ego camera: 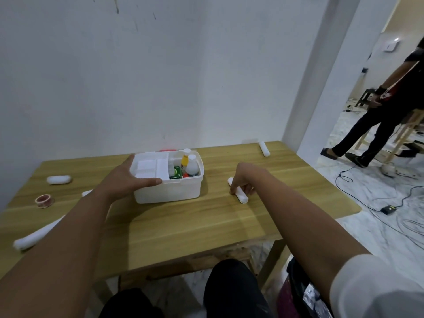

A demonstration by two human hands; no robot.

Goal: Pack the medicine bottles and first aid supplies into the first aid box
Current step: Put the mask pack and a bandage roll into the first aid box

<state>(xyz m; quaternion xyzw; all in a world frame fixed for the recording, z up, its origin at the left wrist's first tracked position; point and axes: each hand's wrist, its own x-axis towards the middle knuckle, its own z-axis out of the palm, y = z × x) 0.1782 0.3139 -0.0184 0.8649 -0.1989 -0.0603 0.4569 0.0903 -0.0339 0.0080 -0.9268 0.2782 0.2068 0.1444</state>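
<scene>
The white first aid box point(168, 177) sits open near the middle of the wooden bench point(183, 226), back toward the wall. The left hand point(130, 177) rests on the box's left end, fingers straight across the far rim and the thumb laid flat along the near rim, over a white inner tray point(149, 168). In the box's right compartment stand a yellow bottle point(185, 159) and a white bottle with an orange cap point(192, 167), with a green packet point(176, 172) beside them. To the right of the box, the right hand point(242, 180) curls down over a white bandage roll point(239, 192) lying on the bench, fingertips pinching it. Another bandage roll point(264, 148) lies far right of the box, near the back corner. Left of the box lie a small white roll point(59, 179), a ring of tape point(44, 200) and a long white roll point(37, 235) near the front edge.
</scene>
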